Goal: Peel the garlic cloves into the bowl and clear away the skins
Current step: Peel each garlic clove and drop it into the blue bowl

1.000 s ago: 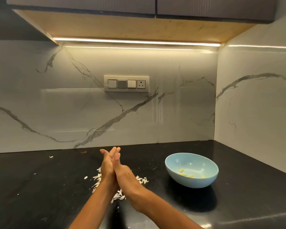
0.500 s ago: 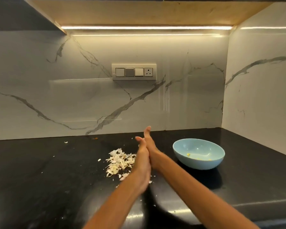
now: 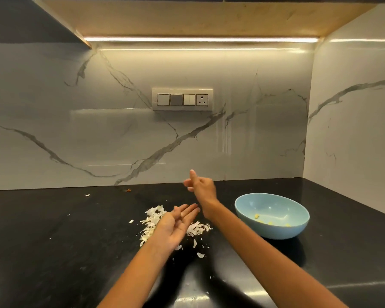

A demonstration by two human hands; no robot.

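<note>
Parting: the two hands, pressed palm to palm over the skins half a second ago, are now apart.
Left hand (image 3: 176, 223): palm up with fingers straight and relaxed, low over the skins, holding nothing.
Right hand (image 3: 200, 185): raised farther off, fingers loosely spread with one pointing up, nothing in it that I can see.
Garlic skins (image 3: 152, 221): a loose white heap on the black table (image 3: 53, 241), directly beneath and left of the left hand, with stray flakes near and right of it.
Bowl (image 3: 272, 215): pale blue, right of the hands and just right of the right forearm, a few small yellowish garlic pieces (image 3: 256, 216) on its floor.
Meaning of the change: the rubbing together likely shook clinging bits off the palms, so peeling looks finished.
Remaining: judging by the heap, clearing the skins is not yet done; gathering them comes next.
Risk: light flakes may scatter when swept.
</note>
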